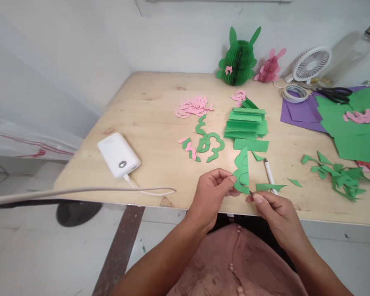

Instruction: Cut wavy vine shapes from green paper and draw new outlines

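Between the thumb and fingers of my left hand [214, 193] is a folded-looking green paper piece [242, 168] with a scalloped left edge and curved drawn lines. My right hand [274, 207] pinches a thin dark tool [250, 193] at the paper's lower right corner. Most of that tool is hidden, so its kind is unclear. A white pen [269, 172] and a narrow green scrap [269, 187] lie just beyond my right hand. Curvy green cutouts [208, 144] rest past my left hand, with a pile of pink cutouts [195, 107] behind them.
Folded green strips [246, 123] lie ahead. Green scraps [342, 176], green sheets [354, 131], purple paper [302, 109], black scissors [334, 94] and tape [295, 93] occupy the right. Paper rabbits, one green [240, 61], one pink [270, 68], and a fan [311, 65] stand behind. A power bank [119, 154] trails its cable leftward.
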The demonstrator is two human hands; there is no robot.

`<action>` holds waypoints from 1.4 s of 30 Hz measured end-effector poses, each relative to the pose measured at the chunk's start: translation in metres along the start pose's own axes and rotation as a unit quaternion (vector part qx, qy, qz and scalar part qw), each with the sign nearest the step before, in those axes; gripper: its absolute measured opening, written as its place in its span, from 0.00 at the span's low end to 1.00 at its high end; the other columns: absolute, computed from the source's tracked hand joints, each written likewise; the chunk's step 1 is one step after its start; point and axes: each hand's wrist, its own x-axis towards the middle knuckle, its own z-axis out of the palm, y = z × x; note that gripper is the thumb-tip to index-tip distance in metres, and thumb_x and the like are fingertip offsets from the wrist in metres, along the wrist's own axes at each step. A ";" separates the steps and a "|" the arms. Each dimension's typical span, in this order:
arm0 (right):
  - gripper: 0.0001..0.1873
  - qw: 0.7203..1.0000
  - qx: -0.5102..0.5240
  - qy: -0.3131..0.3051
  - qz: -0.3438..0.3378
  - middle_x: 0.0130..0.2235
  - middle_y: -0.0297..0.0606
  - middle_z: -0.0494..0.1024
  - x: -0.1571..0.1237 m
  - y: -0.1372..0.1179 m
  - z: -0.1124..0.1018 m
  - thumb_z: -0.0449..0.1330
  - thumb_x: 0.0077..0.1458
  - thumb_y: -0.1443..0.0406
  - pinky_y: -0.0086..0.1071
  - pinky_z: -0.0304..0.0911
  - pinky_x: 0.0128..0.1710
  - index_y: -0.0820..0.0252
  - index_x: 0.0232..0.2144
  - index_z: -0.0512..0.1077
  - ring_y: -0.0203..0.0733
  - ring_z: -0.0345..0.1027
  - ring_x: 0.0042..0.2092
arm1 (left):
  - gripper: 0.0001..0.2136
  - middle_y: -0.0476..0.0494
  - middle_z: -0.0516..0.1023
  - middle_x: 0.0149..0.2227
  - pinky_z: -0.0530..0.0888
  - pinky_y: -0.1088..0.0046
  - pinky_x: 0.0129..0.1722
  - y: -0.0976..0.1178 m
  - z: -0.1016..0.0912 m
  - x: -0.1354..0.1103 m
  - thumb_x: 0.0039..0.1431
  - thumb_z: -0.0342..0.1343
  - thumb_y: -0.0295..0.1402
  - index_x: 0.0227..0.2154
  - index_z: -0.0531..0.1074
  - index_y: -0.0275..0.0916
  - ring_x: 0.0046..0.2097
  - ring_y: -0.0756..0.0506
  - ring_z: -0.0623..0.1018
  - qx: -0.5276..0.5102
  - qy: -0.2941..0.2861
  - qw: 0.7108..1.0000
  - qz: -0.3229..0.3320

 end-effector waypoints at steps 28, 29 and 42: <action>0.20 0.999 0.026 0.016 0.019 0.17 0.30 0.62 -0.002 0.000 0.007 0.56 0.54 0.51 0.28 0.51 0.21 0.59 0.24 0.78 0.34 0.53 0.20 | 0.07 0.51 0.72 0.21 0.74 0.73 0.33 -0.008 0.009 -0.005 0.47 0.61 0.32 0.22 0.69 0.35 0.26 0.52 0.73 -0.042 0.054 0.997 0.025; 0.20 0.999 0.026 0.017 0.019 0.17 0.30 0.62 -0.003 0.000 0.007 0.56 0.54 0.51 0.28 0.50 0.21 0.59 0.24 0.78 0.35 0.52 0.20 | 0.08 0.51 0.73 0.21 0.74 0.73 0.33 -0.008 0.009 -0.005 0.47 0.61 0.32 0.22 0.69 0.35 0.26 0.52 0.73 -0.044 0.056 0.997 0.025; 0.19 0.999 0.023 0.020 0.009 0.17 0.29 0.59 -0.002 0.002 0.008 0.57 0.54 0.52 0.28 0.48 0.21 0.60 0.24 0.78 0.35 0.51 0.21 | 0.08 0.50 0.73 0.22 0.74 0.72 0.34 -0.012 0.013 -0.005 0.46 0.61 0.33 0.22 0.69 0.34 0.26 0.52 0.73 -0.063 0.072 0.995 0.024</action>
